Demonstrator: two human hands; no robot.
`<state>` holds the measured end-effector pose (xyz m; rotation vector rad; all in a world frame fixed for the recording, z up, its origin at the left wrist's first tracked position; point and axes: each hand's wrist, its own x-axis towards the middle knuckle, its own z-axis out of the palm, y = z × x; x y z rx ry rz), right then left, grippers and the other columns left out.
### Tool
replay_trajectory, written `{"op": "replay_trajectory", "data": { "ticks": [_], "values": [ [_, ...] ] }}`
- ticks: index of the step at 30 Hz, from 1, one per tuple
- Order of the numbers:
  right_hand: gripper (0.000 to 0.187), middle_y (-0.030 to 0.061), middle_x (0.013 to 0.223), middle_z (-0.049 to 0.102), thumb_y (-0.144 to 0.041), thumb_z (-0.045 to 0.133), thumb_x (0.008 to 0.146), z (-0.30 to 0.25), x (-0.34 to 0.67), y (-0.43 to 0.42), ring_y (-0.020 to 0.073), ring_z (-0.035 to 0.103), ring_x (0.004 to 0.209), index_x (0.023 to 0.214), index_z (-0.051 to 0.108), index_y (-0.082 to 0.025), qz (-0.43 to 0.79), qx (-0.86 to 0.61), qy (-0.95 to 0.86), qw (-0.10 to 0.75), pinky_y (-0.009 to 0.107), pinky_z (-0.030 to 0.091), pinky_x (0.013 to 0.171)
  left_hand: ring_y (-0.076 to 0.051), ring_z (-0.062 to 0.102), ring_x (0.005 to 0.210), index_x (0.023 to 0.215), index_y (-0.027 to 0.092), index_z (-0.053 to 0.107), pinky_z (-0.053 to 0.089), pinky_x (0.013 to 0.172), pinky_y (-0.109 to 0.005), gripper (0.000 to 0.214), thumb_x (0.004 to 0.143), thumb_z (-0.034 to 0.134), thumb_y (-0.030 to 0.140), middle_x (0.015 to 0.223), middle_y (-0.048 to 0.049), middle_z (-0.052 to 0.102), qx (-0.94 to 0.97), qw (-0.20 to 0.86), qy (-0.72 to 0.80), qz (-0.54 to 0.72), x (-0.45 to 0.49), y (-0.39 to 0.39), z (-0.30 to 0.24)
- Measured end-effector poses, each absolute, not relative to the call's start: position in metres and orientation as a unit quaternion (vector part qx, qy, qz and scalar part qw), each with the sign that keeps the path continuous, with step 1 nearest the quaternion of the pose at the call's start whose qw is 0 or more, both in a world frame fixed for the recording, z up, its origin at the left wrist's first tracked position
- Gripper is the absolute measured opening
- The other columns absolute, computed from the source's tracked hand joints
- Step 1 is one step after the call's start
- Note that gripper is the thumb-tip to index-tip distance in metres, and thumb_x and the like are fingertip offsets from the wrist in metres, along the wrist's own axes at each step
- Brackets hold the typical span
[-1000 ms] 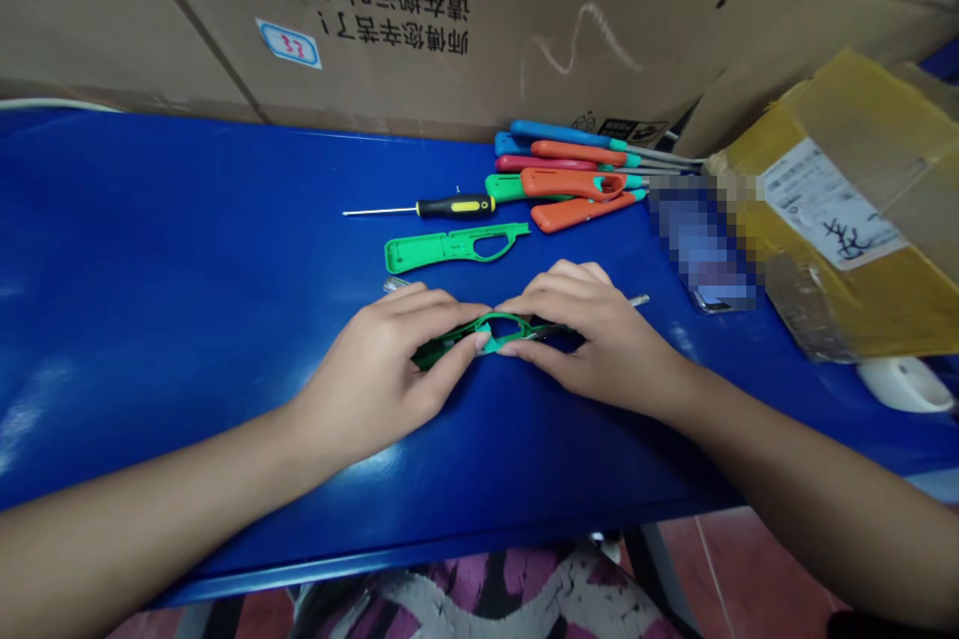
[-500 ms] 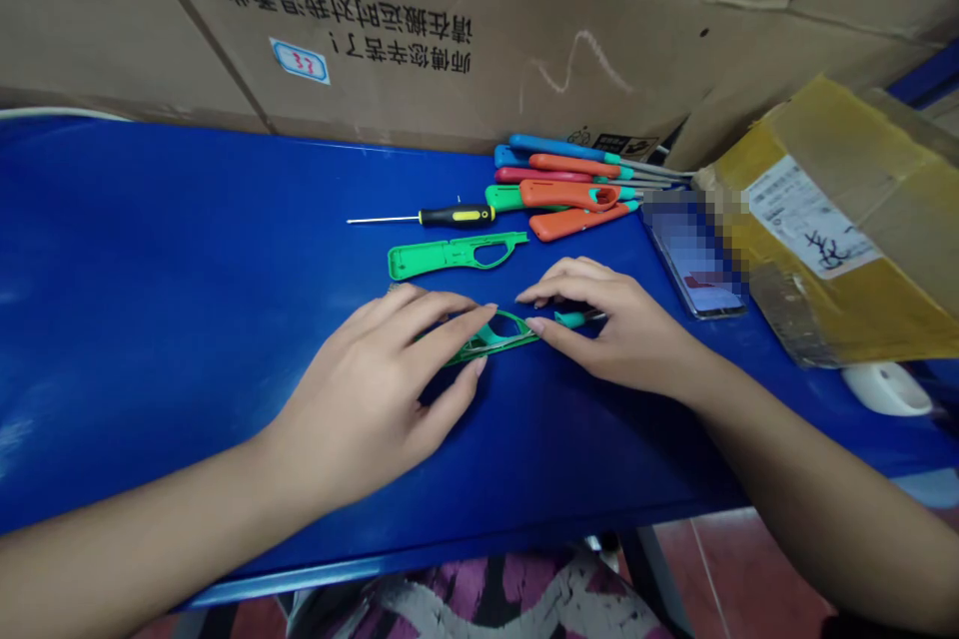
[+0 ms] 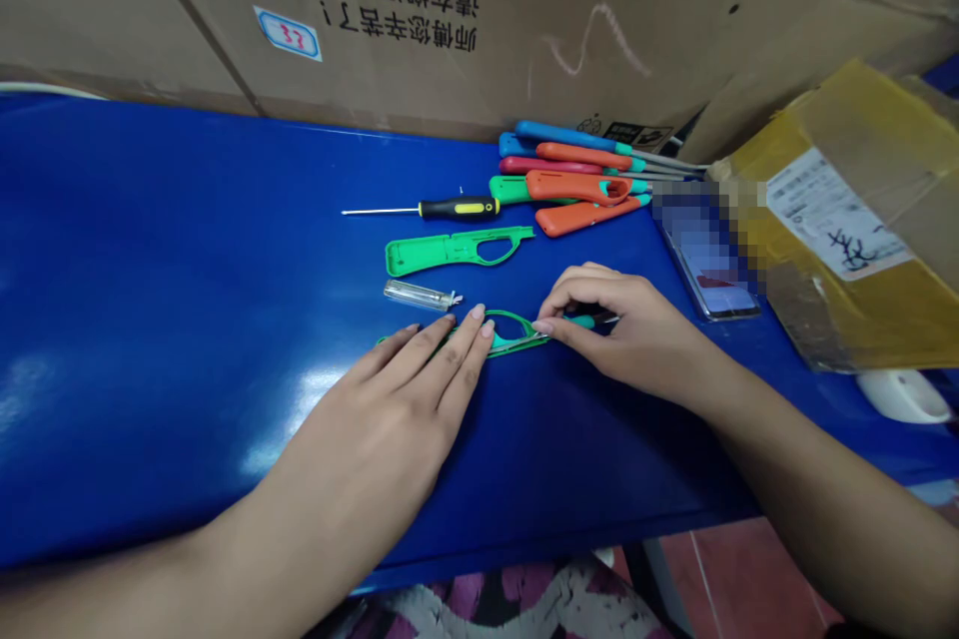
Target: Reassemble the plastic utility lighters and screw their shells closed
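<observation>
A green utility lighter [image 3: 513, 345] with its casing opened lies on the table, inner parts and a grey wire showing in it. My left hand [image 3: 397, 409] rests flat across its handle end, fingers stretched out and hiding much of it. At the front end, my right hand [image 3: 625, 324] pinches the lighter by its trigger loop, thumb against forefinger. Its teal collar [image 3: 582, 321] and part of the metal rod show beyond the fingers. Just above my left fingertips lies a clear fuel tank [image 3: 420, 296]. Behind that is the loose green casing half [image 3: 427, 254], hollow side up.
A black-and-yellow screwdriver [image 3: 461, 209] lies behind the casing half. Several lighters [image 3: 576, 185] in orange, blue, red and green are piled at the back. To the right are a phone [image 3: 719, 285], a taped carton [image 3: 846, 220] and a white mouse [image 3: 903, 396]. A large cardboard box [image 3: 375, 70] walls the back.
My left hand has flattened from a curled grip and drawn back, uncovering the clear fuel tank. My right hand stays at the front end, its fingers closer together. The view has shifted slightly.
</observation>
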<state>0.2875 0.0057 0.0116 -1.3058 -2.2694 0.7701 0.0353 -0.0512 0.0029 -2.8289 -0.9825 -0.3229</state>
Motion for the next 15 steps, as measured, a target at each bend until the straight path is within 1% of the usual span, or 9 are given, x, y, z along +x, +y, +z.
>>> {"op": "replay_trajectory", "data": {
  "ticks": [3,7,9,12,15],
  "values": [
    [0.011,0.0016,0.084,0.07,-0.021,0.068,0.091,0.011,0.2884,0.0056,0.0171,0.061,0.083,0.08,0.069,-0.02,0.277,-0.466,-0.815,0.203,0.034,0.044,0.081,-0.038,0.062,0.127,0.14,0.001,0.057,0.062,0.094,-0.052,0.061,0.082,0.037,0.0,0.149,-0.0222,0.053,-0.937,0.058,-0.327,-0.104,0.0341,-0.0527,0.0025],
    [0.012,0.0018,0.084,0.07,-0.02,0.067,0.092,0.0127,0.2892,0.0055,0.0175,0.061,0.084,0.079,0.069,-0.021,0.286,-0.461,-0.818,0.192,0.034,0.045,0.081,-0.037,0.056,0.135,0.142,0.001,0.054,0.058,0.102,-0.052,0.062,0.083,0.035,-0.001,0.151,-0.0229,0.05,-0.938,0.036,-0.328,-0.102,0.0318,-0.0539,0.0025],
    [0.01,0.0023,0.087,0.07,-0.019,0.067,0.092,0.0147,0.2883,0.0041,0.018,0.061,0.086,0.083,0.069,-0.021,0.262,-0.455,-0.828,0.197,0.036,0.044,0.083,-0.037,0.053,0.137,0.143,0.001,0.054,0.057,0.104,-0.053,0.061,0.085,0.035,0.0,0.152,-0.0234,0.049,-0.938,0.027,-0.33,-0.105,0.0314,-0.0538,0.0017],
    [0.004,0.0024,0.094,0.069,-0.02,0.067,0.093,0.0173,0.2854,-0.0002,0.0184,0.059,0.091,0.09,0.069,-0.022,0.199,-0.427,-0.858,0.206,0.038,0.039,0.086,-0.036,0.051,0.139,0.145,0.002,0.051,0.056,0.105,-0.053,0.059,0.088,0.036,0.002,0.153,-0.0235,0.047,-0.938,0.024,-0.331,-0.104,0.0323,-0.0529,-0.0003],
    [0.006,0.0008,0.091,0.067,-0.024,0.066,0.095,0.0172,0.2819,-0.0041,0.0172,0.057,0.089,0.089,0.068,-0.022,0.179,-0.395,-0.881,0.189,0.038,0.035,0.084,-0.036,0.051,0.139,0.147,0.001,0.048,0.055,0.106,-0.053,0.058,0.09,0.037,0.004,0.153,-0.0241,0.046,-0.938,0.026,-0.33,-0.1,0.0339,-0.0526,-0.0024]
  ]
}}
